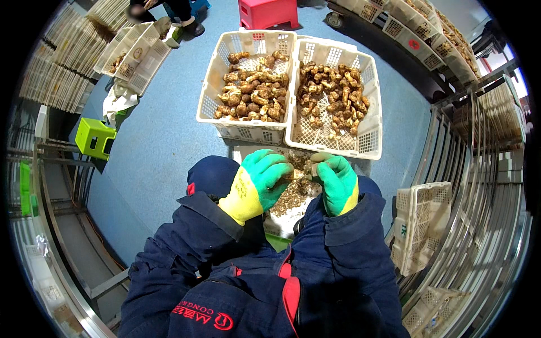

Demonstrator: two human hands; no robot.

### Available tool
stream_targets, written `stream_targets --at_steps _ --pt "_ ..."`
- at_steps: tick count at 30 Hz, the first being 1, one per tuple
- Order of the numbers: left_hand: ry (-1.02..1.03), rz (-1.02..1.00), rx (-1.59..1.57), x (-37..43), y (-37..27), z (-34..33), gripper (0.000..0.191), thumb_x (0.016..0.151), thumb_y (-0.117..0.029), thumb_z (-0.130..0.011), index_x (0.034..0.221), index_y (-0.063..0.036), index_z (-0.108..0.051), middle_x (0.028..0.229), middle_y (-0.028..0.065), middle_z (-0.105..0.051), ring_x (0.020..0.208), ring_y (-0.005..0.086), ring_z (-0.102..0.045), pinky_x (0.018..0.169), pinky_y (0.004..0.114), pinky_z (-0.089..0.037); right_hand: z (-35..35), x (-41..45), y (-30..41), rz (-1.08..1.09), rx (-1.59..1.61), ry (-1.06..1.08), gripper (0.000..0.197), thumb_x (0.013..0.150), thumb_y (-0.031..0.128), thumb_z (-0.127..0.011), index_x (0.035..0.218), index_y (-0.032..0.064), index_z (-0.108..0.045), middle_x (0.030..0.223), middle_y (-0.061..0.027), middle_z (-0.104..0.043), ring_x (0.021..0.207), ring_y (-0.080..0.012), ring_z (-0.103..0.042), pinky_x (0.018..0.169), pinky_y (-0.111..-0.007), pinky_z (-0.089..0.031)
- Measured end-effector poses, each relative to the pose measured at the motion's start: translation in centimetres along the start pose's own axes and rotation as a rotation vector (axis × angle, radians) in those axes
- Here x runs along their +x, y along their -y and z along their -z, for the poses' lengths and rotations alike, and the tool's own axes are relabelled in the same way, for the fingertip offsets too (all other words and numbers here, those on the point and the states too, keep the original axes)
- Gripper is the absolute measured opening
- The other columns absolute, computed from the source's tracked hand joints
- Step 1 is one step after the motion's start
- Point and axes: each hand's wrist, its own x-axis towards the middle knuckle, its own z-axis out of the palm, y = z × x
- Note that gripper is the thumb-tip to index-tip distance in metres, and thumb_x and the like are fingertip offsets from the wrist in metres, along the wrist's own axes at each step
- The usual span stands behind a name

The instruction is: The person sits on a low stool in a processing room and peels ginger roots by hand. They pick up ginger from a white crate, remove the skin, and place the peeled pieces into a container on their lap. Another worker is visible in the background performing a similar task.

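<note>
Both hands wear green-and-yellow coated work gloves and meet above my lap. In my left hand [267, 179] is a mushroom [298, 174], mostly hidden by the fingers, with its pale end pointing right. My right hand [337, 179] pinches a small flat greyish tool [313, 170] close to that end; its exact kind is hard to make out. Brown trimmings [291, 200] lie on a white sheet [281, 224] below. Just beyond stand two white plastic crates: the left crate [207, 95] holds many brown mushrooms [253, 95], and the right crate [374, 99] holds more mushrooms [338, 91].
Beyond the crates is a red stool [268, 14]; a green stool [95, 138] stands at left. Metal racks [439, 160] flank me, with a crate [422, 228] leaning at right. Another person [184, 10] sits at the upper left by crates [143, 53]. A loaded cart wheel [334, 20] shows behind.
</note>
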Motion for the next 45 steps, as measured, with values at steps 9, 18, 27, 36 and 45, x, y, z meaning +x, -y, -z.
stream_targets --at_steps 9,18,27,36,45 --pt "0.024 -0.071 0.039 -0.7 0.5 -0.8 0.048 0.064 -0.003 -0.08 0.109 -0.0069 -0.064 0.106 0.0127 -0.065 0.098 0.0372 -0.064 0.084 0.046 -0.053 -1.8 -0.9 0.8 -0.032 -0.18 0.016 0.014 0.092 0.007 -0.068 0.102 -0.0024 -0.064 0.112 -0.0102 -0.069 0.089 -0.0109 -0.063 0.083 -0.026 -0.051" --pt "0.039 -0.119 0.147 -0.9 0.1 -0.6 0.045 0.066 -0.005 -0.078 0.109 -0.0073 -0.063 0.106 0.0109 -0.065 0.097 0.0347 -0.064 0.082 0.044 -0.053 -1.0 -0.6 -0.1 -0.01 -0.138 -0.019 0.011 0.094 0.009 -0.067 0.099 -0.001 -0.064 0.109 -0.0094 -0.07 0.086 -0.0093 -0.061 0.08 -0.025 -0.05" --pt "0.053 -0.153 0.211 -0.8 -0.2 -0.8 0.037 0.068 -0.008 -0.074 0.103 -0.0081 -0.065 0.103 0.0092 -0.065 0.097 0.0328 -0.064 0.081 0.044 -0.052 -1.0 -0.8 -0.5 -0.085 -0.067 -0.042 0.016 0.094 0.011 -0.067 0.103 -0.0021 -0.065 0.098 -0.0063 -0.068 0.084 -0.0106 -0.062 0.08 -0.026 -0.051" --pt "0.02 -0.2 0.242 -0.5 -0.4 -0.4 0.028 0.067 -0.011 -0.072 0.095 -0.009 -0.068 0.099 0.0078 -0.064 0.094 0.031 -0.064 0.077 0.042 -0.052 -1.1 -0.7 0.0 -0.091 0.047 -0.082 0.016 0.096 0.01 -0.064 0.105 -0.0028 -0.063 0.097 -0.0081 -0.068 0.085 -0.0117 -0.063 0.082 -0.028 -0.053" --pt "-0.01 -0.235 0.257 -0.2 -0.2 -0.3 0.027 0.064 -0.012 -0.073 0.091 -0.0095 -0.067 0.095 0.0061 -0.063 0.09 0.0293 -0.063 0.074 0.042 -0.052 -1.7 -1.0 0.8 -0.043 -0.082 0.032 0.014 0.096 0.008 -0.063 0.105 -0.0027 -0.062 0.095 -0.0089 -0.069 0.082 -0.0132 -0.065 0.081 -0.028 -0.053"
